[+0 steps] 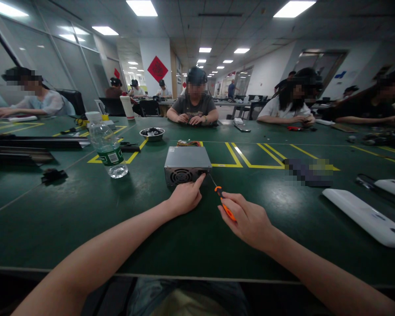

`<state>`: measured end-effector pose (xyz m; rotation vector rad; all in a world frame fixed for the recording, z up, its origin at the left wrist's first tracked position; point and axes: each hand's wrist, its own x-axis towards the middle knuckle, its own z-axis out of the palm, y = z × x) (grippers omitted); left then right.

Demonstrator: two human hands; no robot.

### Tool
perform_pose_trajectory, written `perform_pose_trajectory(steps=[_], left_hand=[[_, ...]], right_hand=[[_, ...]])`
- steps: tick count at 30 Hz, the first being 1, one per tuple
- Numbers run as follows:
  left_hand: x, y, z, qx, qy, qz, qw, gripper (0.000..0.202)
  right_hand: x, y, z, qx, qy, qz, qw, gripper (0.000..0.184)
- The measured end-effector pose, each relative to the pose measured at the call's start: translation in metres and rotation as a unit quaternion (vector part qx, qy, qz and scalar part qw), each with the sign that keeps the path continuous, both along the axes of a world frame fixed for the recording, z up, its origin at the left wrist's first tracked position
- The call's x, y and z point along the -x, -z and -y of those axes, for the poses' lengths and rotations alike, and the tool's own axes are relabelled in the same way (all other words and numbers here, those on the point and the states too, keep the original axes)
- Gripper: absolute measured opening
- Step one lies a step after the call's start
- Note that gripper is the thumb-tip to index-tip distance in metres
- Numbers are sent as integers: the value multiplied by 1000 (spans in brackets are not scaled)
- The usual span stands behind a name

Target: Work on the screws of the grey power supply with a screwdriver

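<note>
A grey metal computer power supply unit [187,158] sits on the green table before me, its round fan grille facing me and coloured cables behind it. My left hand [185,198] holds nothing that I can see; its index finger stretches out and touches the lower right of the front face, the other fingers curled. In my right hand [246,215] is a screwdriver [228,210] with an orange and black handle. Its thin shaft points up and left, the tip near the unit's right front edge. Whether the tip touches a screw is too small to tell.
A water bottle [109,147] stands left of the unit, near a small black part [54,175]. Behind are a metal bowl [152,134] of small parts and a paper cup [127,108]. White casings [365,215] lie at right. A person [193,103] sits opposite.
</note>
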<state>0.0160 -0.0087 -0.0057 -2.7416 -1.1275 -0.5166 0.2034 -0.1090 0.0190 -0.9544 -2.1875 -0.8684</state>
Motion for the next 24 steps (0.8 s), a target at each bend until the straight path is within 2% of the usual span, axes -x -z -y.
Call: perform_pose_trajectory(steps=[2, 6, 9, 12, 17, 20, 24], left_hand=[[-1, 0, 0, -2, -5, -9, 1000, 58], [-2, -1, 1, 1, -12, -12, 1000, 57], [-2, -1, 2, 6, -3, -3, 1000, 57], [-1, 0, 1, 10, 1, 5, 1000, 57], [-1, 0, 1, 11, 2, 6, 1000, 58], [-2, 0, 1, 6, 2, -1, 1000, 58], [-2, -1, 2, 7, -4, -5, 1000, 57]], right_hand=[[-4, -2, -1, -21, 8, 6, 1000, 17], [-6, -4, -3, 12, 29, -11, 999, 11], [-3, -2, -3, 35, 5, -23, 999, 11], [-4, -1, -5, 23, -21, -22, 999, 16], [-13, -5, -8, -1, 7, -36, 999, 15], [-13, -7, -8, 13, 11, -44, 999, 12], [-9, -4, -7, 45, -11, -66, 997, 19]])
